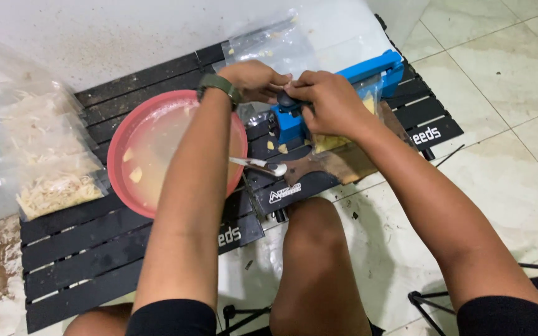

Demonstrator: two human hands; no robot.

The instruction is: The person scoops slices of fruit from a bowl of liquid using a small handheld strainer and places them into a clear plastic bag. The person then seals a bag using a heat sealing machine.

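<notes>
Spanning pale tiles [499, 81], black slatted table [94, 261]

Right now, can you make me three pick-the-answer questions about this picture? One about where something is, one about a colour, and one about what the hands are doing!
1. Where does the spoon lie?
A. on the floor tiles
B. on the black slatted table, between the bowl and the blue machine
C. inside a plastic bag

2. What colour is the round bowl?
A. red-pink
B. green
C. yellow

3. What are the two hands doing?
A. resting on the knees
B. holding the spoon
C. both pressing on the blue sealing machine

Answers:
1 B: the spoon rests on the table just right of the bowl's rim.
2 A: its rim shows red-pink.
3 C: the left hand and right hand meet on the machine's black knob, over a clear bag.
</notes>
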